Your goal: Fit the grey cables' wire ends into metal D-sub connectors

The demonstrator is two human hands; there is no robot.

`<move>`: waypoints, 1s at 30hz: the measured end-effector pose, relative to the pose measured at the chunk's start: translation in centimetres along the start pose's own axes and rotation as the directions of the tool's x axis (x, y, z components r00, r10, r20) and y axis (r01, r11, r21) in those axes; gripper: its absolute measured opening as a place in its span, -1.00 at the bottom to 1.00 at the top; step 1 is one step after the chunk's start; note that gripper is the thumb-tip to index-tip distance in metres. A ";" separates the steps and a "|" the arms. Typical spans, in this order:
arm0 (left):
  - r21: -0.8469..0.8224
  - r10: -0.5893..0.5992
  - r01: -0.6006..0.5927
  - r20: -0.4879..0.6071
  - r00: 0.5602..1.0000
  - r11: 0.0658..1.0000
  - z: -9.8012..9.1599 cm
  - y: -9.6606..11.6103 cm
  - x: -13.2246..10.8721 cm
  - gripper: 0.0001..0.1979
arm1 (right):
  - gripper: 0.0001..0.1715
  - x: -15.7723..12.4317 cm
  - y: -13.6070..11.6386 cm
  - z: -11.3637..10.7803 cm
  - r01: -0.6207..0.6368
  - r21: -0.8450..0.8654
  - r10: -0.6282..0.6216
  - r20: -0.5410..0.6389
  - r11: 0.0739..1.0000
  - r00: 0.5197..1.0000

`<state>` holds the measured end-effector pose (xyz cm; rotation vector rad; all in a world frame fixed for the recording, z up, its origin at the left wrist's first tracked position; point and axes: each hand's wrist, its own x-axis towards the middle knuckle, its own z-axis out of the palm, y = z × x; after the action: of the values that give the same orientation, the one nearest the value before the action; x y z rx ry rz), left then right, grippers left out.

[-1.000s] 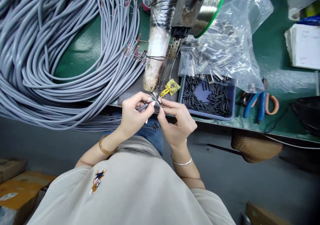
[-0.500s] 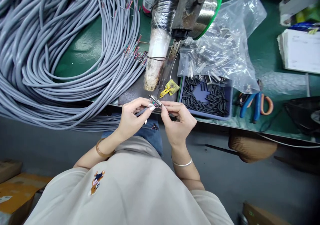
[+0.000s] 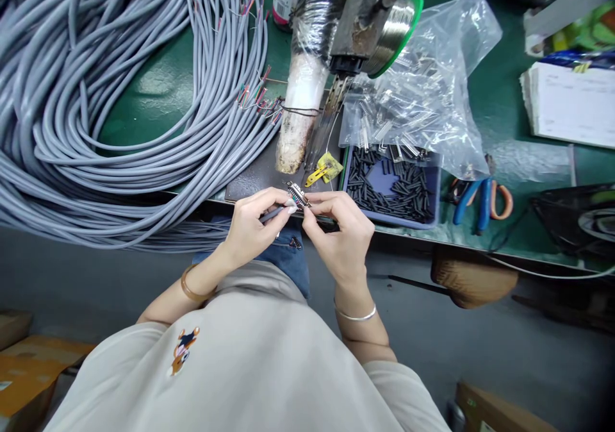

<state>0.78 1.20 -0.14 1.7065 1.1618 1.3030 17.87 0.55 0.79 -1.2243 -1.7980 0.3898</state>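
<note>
My left hand (image 3: 252,227) is closed around the end of a grey cable (image 3: 273,213) at the bench's front edge. My right hand (image 3: 339,230) pinches a small metal connector (image 3: 298,196) that sits on that cable's end, thumb and forefinger on its right side. Both hands meet just in front of a dark plate (image 3: 254,174). A yellow clip (image 3: 323,172) lies on the bench right behind the connector.
A big coil of grey cables (image 3: 96,99) fills the left of the green bench. A wrapped soldering fixture (image 3: 307,66) and solder spool (image 3: 396,28) stand behind. A blue tray of black tubes (image 3: 391,185), a plastic bag of parts (image 3: 423,92) and blue-handled pliers (image 3: 475,201) lie right.
The connector has turned a little between my fingers and my right hand has shifted slightly left. The hands stay together at the bench edge; the view has drifted a bit.
</note>
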 end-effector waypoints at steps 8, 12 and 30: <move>0.023 -0.013 0.015 -0.063 0.998 1.000 0.5 0.1 0.0 -0.93 | -0.79 -0.1 0.0 0.8 0.020 -0.023 -0.023 -0.116 1.000 0.993; 0.049 -0.054 0.062 -0.141 0.989 0.997 0.9 0.3 0.2 -0.91 | -0.79 -0.3 0.0 1.4 0.029 -0.027 -0.033 -0.168 0.999 0.985; 0.190 0.147 -0.118 -0.142 0.979 0.975 0.7 0.7 1.5 -0.89 | -0.78 0.5 -0.1 1.5 0.079 -0.015 -0.080 -0.205 0.997 0.975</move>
<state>1.73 2.36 0.80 1.8677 1.3087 1.4724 16.59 1.30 0.28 -1.1497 -1.6651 0.2034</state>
